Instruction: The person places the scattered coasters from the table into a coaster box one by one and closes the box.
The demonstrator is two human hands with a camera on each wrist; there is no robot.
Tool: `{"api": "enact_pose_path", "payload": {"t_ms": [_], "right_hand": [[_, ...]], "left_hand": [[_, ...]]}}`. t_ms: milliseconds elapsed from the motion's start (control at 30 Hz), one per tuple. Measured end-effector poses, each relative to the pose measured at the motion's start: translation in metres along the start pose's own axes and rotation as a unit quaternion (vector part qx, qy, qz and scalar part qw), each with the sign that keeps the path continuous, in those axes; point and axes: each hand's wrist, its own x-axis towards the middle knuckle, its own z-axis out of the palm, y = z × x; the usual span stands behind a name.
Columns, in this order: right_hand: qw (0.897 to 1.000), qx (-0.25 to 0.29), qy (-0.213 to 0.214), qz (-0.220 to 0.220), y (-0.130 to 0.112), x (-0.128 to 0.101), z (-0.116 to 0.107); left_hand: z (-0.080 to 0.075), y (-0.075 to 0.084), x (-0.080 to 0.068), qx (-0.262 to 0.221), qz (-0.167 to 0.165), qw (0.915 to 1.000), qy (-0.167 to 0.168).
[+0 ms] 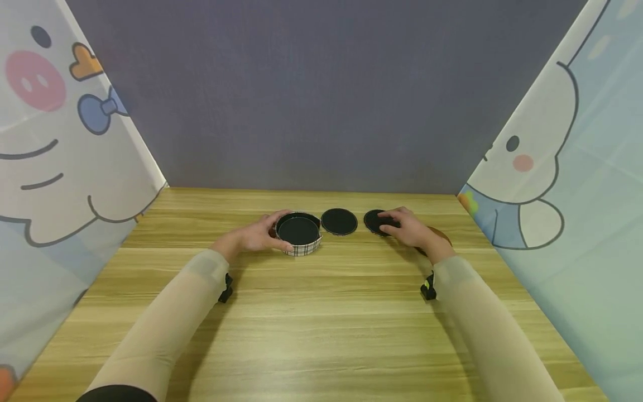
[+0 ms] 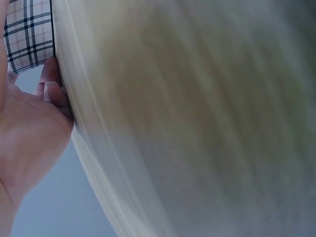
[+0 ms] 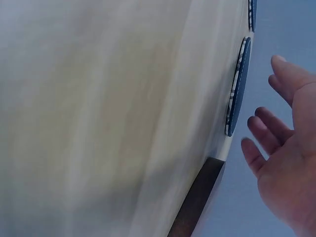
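Note:
My left hand [image 1: 255, 234] grips a round, plaid-sided coaster holder [image 1: 304, 250], thumb along its near side and fingers round the far side. A black disc [image 1: 298, 230] shows inside the holder, which has a gap on its right. In the left wrist view the plaid wall [image 2: 29, 32] appears above the palm. My right hand [image 1: 411, 229] hovers over a black round coaster [image 1: 373, 222], thumb and fingers spread and holding nothing. The right wrist view shows that coaster [image 3: 238, 89] lying flat, a little apart from the fingertips. Another black coaster [image 1: 339, 221] lies between holder and right hand.
A brown, round-edged thing [image 1: 442, 236] lies partly hidden under my right wrist. The wooden table [image 1: 321, 324] ends at a dark grey back panel [image 1: 311, 100]. Cartoon-printed cloths [image 1: 593, 167] hang on both sides.

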Motion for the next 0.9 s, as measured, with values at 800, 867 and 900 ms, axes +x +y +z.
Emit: {"api": "enact_pose_path", "payload": {"t_ms": [800,867,900], "right_hand": [[0.990,-0.107,-0.056,0.079,-0.011,0.022,0.004],[0.989,-0.110,-0.058,0.075,-0.013,0.018,0.005],[0.989,-0.113,-0.059,0.072,-0.014,0.016,0.005]], "left_hand": [[0.002,0.002,-0.003,0.011,-0.001,0.9998,0.013],[0.002,0.003,-0.003,0.009,-0.006,0.9998,0.016],[0.003,0.003,-0.004,0.007,-0.007,0.9998,0.016]]}}
